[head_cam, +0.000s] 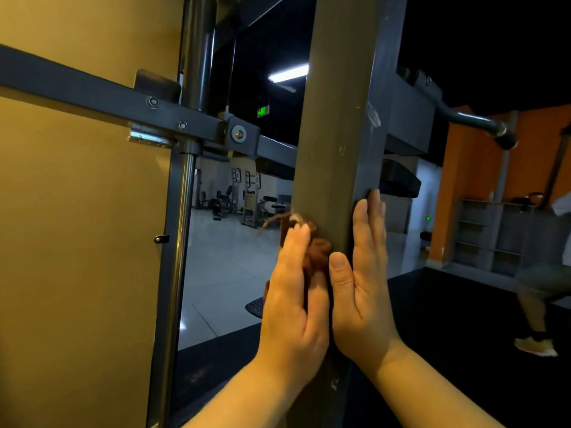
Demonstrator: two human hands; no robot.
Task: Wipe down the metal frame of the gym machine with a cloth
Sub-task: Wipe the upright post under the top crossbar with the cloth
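Observation:
A thick upright metal post (336, 125) of the gym machine frame stands right in front of me. My left hand (293, 291) presses a bunched brown cloth (318, 251) against the post's left face, fingers straight over it. My right hand (364, 273) lies flat against the post's right side, fingers straight and pointing up, thumb on the front face. Both hands sit at the same height, one on each side of the post.
A dark cross bar (108, 100) with bolts runs from the left to a joint near the post. A chrome guide rod (182, 242) and a yellow panel (77, 242) stand at left. A person (543, 282) moves at the far right. More gym machines (247, 199) stand in the background.

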